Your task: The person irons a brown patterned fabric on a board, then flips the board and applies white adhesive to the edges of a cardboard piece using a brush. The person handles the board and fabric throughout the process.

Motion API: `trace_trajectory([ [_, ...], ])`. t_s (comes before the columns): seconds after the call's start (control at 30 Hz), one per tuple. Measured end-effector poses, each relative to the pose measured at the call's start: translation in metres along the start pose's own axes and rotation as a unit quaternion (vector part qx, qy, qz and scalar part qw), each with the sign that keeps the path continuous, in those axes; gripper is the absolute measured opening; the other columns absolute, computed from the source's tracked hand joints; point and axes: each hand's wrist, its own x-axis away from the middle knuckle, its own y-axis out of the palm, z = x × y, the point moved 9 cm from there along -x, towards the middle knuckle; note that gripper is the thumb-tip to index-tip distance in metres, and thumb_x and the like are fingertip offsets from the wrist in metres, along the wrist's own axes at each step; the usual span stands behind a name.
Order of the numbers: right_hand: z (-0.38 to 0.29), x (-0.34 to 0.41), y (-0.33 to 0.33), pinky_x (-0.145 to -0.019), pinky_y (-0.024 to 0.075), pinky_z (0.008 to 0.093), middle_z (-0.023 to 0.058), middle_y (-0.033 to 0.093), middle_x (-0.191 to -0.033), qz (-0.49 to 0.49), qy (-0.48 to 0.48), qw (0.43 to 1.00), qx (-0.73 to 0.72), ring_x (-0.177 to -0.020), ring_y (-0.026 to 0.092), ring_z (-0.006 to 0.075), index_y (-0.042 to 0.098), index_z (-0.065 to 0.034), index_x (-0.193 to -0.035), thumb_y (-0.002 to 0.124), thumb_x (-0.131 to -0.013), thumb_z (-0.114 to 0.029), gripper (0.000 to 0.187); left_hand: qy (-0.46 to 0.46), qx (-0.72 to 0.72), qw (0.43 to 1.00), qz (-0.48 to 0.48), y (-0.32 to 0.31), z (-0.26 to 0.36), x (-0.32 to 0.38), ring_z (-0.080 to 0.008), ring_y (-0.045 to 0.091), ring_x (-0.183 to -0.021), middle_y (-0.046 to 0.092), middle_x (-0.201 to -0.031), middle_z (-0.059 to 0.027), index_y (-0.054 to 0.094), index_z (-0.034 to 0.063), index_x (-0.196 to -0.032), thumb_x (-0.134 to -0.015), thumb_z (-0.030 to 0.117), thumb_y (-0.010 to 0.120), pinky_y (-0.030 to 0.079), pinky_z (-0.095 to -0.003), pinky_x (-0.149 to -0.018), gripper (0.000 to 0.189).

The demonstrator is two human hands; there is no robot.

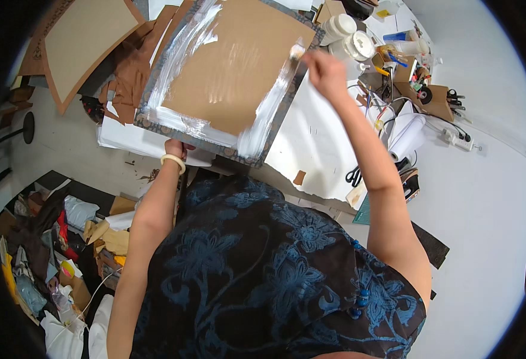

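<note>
A brown panel (231, 67) with a dark patterned border (191, 140) lies before me at the top middle. White wet paste (168, 72) is streaked along its left, front and right sides, and fainter over its middle. My right hand (328, 74), slightly blurred, is closed on a brush (297, 53) whose tip touches the paste at the panel's right side. The brush handle is mostly hidden in the fist. At the panel's front edge, my left hand (177, 149) grips from below, its fingers partly hidden. A pale bangle (174, 162) circles that wrist.
White jars (360, 45) stand behind my right hand. Scissors (353, 176) and a brown scrap (299, 177) lie on white paper (314, 134). Cables and a power strip (457, 138) are at right. Bordered sheets (92, 40) lie at left, scrap material (65, 260) below.
</note>
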Motion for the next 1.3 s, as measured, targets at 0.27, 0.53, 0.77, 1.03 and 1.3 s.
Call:
trace_trajectory([
  [0.27,0.028,0.001,0.003,-0.056,0.0503,0.0338,0.0126,0.069,-0.07,-0.043,0.129,0.982,-0.128,-0.059,0.065,0.0253,0.074,-0.0042,-0.09,0.068,-0.091,-0.015,0.012,0.018,-0.001,1.0,0.001,-0.005,-0.01,-0.011,-0.0179,0.038,-0.029,0.067,-0.066,-0.0276,0.062,-0.0064,-0.087,-0.096,0.044,0.051,0.029,-0.0332,-0.029,0.053],
  [0.53,0.007,-0.008,0.001,-0.058,0.0519,0.0333,0.0094,0.073,-0.08,0.008,-0.025,0.999,-0.039,-0.061,0.067,0.0187,0.073,-0.0039,-0.095,0.067,-0.093,-0.011,0.01,0.017,0.01,1.0,-0.002,-0.011,-0.015,-0.017,-0.0179,0.038,-0.029,0.068,-0.068,-0.0281,0.062,-0.0064,-0.094,-0.098,0.042,0.049,0.028,-0.0332,-0.029,0.051],
  [0.77,0.056,-0.024,-0.014,-0.06,0.0537,0.0359,0.0147,0.072,-0.076,0.056,0.127,0.989,-0.057,-0.064,0.07,0.027,0.076,-0.0045,-0.089,0.065,-0.091,-0.013,0.014,-0.005,0.001,1.0,0.014,-0.003,-0.003,-0.004,-0.0191,0.038,-0.029,0.067,-0.067,-0.0292,0.062,-0.0076,-0.093,-0.098,0.038,0.047,0.029,-0.0338,-0.027,0.048],
  [1.03,0.032,-0.03,-0.011,-0.064,0.0541,0.0396,0.0136,0.072,-0.082,0.015,0.002,0.999,-0.029,-0.067,0.068,0.0305,0.073,-0.0056,-0.091,0.068,-0.087,-0.009,0.007,0.01,0.028,1.0,0.008,-0.01,-0.015,-0.016,-0.0182,0.037,-0.029,0.065,-0.066,-0.0273,0.06,-0.006,-0.096,-0.097,0.036,0.049,0.028,-0.033,-0.028,0.043],
  [1.3,0.062,-0.044,-0.019,-0.059,0.0523,0.0361,0.0152,0.072,-0.079,0.044,0.063,0.997,-0.012,-0.064,0.068,0.0287,0.075,-0.005,-0.093,0.067,-0.091,-0.014,0.012,-0.006,0.034,0.999,0.009,-0.007,-0.017,-0.016,-0.0161,0.036,-0.03,0.064,-0.063,-0.0209,0.063,0.0029,-0.1,-0.097,0.04,0.054,0.025,-0.0315,-0.028,0.039],
])
